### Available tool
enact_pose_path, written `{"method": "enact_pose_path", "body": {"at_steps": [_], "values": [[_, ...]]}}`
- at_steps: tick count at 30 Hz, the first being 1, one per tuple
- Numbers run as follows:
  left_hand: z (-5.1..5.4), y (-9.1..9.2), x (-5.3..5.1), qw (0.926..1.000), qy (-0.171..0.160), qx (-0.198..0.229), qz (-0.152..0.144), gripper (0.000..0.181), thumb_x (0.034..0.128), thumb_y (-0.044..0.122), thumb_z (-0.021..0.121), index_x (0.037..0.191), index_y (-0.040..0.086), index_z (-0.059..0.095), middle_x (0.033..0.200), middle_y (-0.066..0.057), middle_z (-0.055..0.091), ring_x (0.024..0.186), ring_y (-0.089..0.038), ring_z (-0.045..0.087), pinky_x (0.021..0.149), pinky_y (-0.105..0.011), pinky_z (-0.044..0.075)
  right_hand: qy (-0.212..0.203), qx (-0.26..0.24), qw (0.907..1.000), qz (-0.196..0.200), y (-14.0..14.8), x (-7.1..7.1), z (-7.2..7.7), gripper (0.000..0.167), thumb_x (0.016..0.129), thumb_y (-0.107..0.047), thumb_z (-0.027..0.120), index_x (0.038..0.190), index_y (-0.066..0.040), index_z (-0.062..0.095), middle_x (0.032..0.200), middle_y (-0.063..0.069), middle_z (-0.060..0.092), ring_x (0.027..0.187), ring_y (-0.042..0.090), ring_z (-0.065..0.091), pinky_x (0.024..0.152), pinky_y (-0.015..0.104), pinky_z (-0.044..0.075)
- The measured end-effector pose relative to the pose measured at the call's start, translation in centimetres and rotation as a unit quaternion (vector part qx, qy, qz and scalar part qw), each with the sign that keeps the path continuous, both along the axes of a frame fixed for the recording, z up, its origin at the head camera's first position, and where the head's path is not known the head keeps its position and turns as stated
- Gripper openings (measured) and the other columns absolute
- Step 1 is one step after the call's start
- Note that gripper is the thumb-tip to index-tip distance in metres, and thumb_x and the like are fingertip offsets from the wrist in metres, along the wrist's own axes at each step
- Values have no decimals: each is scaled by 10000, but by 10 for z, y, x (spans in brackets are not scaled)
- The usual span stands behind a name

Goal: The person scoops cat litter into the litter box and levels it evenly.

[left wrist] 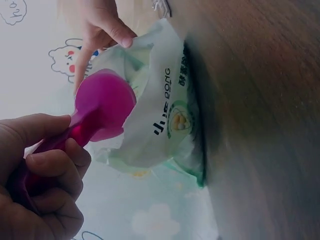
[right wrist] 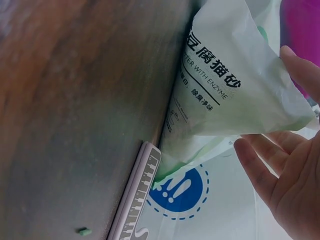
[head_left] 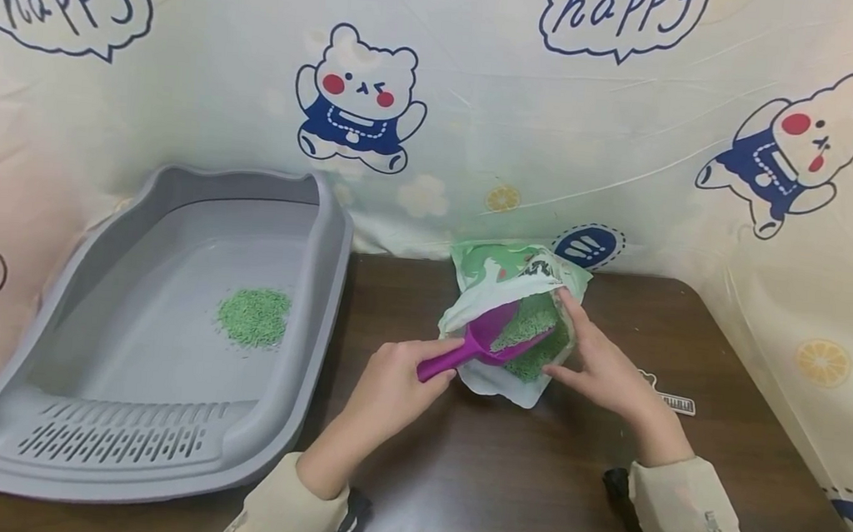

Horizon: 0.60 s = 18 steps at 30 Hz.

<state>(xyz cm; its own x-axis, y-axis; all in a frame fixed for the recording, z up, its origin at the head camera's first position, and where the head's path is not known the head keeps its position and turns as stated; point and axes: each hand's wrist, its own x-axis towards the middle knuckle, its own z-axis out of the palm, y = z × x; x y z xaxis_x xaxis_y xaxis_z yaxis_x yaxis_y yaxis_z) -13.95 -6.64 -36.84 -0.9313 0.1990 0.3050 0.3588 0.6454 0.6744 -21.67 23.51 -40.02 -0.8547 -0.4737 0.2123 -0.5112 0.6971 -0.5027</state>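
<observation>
My left hand (head_left: 394,385) grips the handle of a purple scoop (head_left: 493,325). Green litter pellets (head_left: 531,320) fill part of its bowl, which is in the mouth of a white and green cat litter bag (head_left: 500,288). More pellets are visible inside the bag below the scoop. At the bag's right side, my right hand (head_left: 606,368) holds the edge of the opening between thumb and fingers. The right wrist view shows the printed bag side (right wrist: 215,75) beside that hand (right wrist: 295,165). In the left wrist view, curled fingers wrap the scoop (left wrist: 102,105).
A grey litter tray (head_left: 330,292) stands left of the bag, with a small heap of green pellets (head_left: 253,317) on its floor. Right of the bag lies a flat piece with a piano-key pattern (head_left: 677,403). A printed cloth (head_left: 468,119) hangs behind the dark wooden table (head_left: 499,489).
</observation>
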Motion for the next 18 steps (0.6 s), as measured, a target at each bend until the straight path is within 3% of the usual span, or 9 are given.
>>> {"method": "enact_pose_path", "body": {"at_steps": [8, 18], "values": [[4, -10, 8, 9995, -106, 306, -7, 381, 834, 132, 794, 1202, 216, 739, 1008, -19, 765, 699, -115, 564, 576, -220, 477, -74, 40, 9999, -78, -1, 2, 1, 1125, 836, -196, 804, 1602, -216, -19, 1556, 264, 325, 1390, 456, 394, 1088, 630, 357], [5, -20, 9, 9987, 211, 304, -340, 388, 829, 128, 798, 1204, 209, 738, 1000, -22, 769, 674, -102, 544, 558, -211, 445, -52, 19, 9999, -114, -1, 1, 1, 1130, 834, -198, 807, 1601, -231, -21, 1569, 263, 306, 1391, 467, 387, 1073, 641, 368]]}}
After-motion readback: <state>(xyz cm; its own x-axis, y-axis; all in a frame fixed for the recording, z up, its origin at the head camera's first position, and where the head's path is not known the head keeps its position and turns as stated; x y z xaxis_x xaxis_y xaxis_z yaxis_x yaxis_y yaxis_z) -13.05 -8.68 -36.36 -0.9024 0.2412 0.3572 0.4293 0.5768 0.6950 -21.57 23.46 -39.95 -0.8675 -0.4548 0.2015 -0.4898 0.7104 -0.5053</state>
